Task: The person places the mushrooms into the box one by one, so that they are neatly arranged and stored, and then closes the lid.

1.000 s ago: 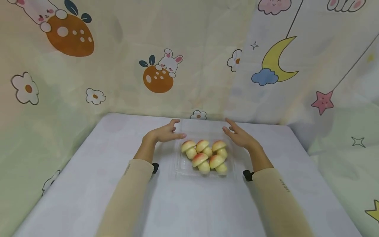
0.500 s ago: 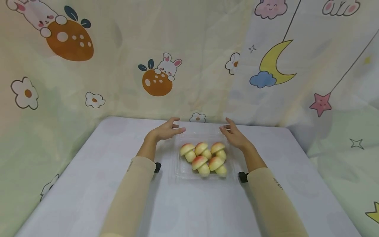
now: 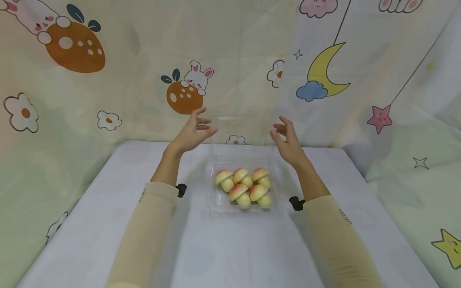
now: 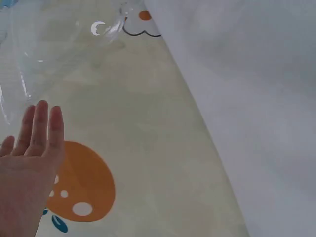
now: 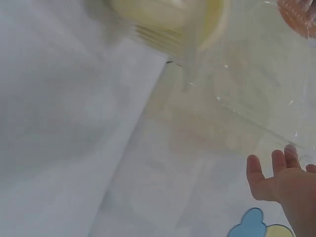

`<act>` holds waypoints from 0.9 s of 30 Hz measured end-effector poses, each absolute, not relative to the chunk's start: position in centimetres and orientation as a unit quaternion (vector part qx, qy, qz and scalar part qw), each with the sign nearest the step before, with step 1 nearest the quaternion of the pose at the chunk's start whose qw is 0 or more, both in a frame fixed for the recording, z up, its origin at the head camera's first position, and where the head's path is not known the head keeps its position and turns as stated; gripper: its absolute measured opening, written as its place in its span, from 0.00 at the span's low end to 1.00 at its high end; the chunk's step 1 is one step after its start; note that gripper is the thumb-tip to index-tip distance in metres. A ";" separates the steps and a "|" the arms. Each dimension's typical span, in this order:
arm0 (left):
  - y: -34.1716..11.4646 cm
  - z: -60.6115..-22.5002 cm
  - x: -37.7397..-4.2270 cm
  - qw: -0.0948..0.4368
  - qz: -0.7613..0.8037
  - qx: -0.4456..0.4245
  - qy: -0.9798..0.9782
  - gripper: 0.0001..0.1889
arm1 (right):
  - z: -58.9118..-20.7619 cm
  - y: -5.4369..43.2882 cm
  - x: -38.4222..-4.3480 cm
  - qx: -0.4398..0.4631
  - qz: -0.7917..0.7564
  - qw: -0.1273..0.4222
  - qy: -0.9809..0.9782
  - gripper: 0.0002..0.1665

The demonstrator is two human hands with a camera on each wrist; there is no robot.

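Observation:
A clear plastic clamshell box (image 3: pixel 210 200) lies on the table with its hinged lid (image 3: pixel 245 117) raised upright at the back. Inside sit several pale yellow mushroom-shaped pieces (image 3: pixel 239 192) with reddish caps. My left hand (image 3: pixel 191 134) is at the lid's left edge, fingers extended; in the left wrist view they reach close to the clear plastic (image 4: pixel 64 44). On the other side, my right hand (image 3: pixel 289 140) has its fingers loosely spread by the lid's right edge. Fingertips (image 5: pixel 290 149) meet that edge in the right wrist view, though firm contact is hard to tell.
A white cloth covers the table (image 3: pixel 230 248). Behind it hangs a printed curtain (image 3: pixel 237 60) with rabbits, flowers, a moon and stars, close to the table's back edge. Both forearms, in beige sleeves (image 3: pixel 140 236), flank the box.
Both hands have risen, and the box's lid has swung up from lying low behind the box to standing upright. The box base and mushroom-shaped pieces stay in place on the table.

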State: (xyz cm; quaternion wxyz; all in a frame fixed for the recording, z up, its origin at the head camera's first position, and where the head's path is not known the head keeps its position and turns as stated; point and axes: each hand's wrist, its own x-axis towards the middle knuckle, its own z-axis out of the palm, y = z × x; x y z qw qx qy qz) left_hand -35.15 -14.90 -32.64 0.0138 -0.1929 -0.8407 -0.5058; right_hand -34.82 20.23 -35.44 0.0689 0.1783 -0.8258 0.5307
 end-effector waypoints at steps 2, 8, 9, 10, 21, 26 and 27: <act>-15.1 -31.8 -34.6 0.022 -0.491 -0.201 -0.847 0.42 | -34.3 20.1 -33.9 0.182 0.534 0.073 -0.822 0.41; -16.0 -30.6 -32.1 0.035 -0.440 -0.241 -0.864 0.32 | -33.8 20.7 -31.7 0.212 0.527 0.105 -0.816 0.36; -16.1 -30.6 -31.6 0.033 -0.438 -0.248 -0.864 0.31 | -34.3 21.1 -31.6 0.217 0.525 0.114 -0.815 0.35; -16.2 -30.6 -30.9 0.030 -0.435 -0.255 -0.863 0.30 | -34.8 21.5 -31.5 0.218 0.523 0.122 -0.815 0.34; -16.6 -33.1 -26.4 -0.066 -0.467 -0.324 -0.820 0.17 | -38.2 24.0 -25.6 0.226 0.565 0.155 -0.778 0.18; -17.9 -35.2 -25.5 -0.190 -0.500 -0.343 -0.772 0.19 | -39.6 25.2 -24.4 0.260 0.532 0.133 -0.795 0.11; -18.1 -35.6 -25.4 -0.209 -0.506 -0.350 -0.761 0.19 | -39.9 25.4 -24.2 0.262 0.524 0.129 -0.800 0.10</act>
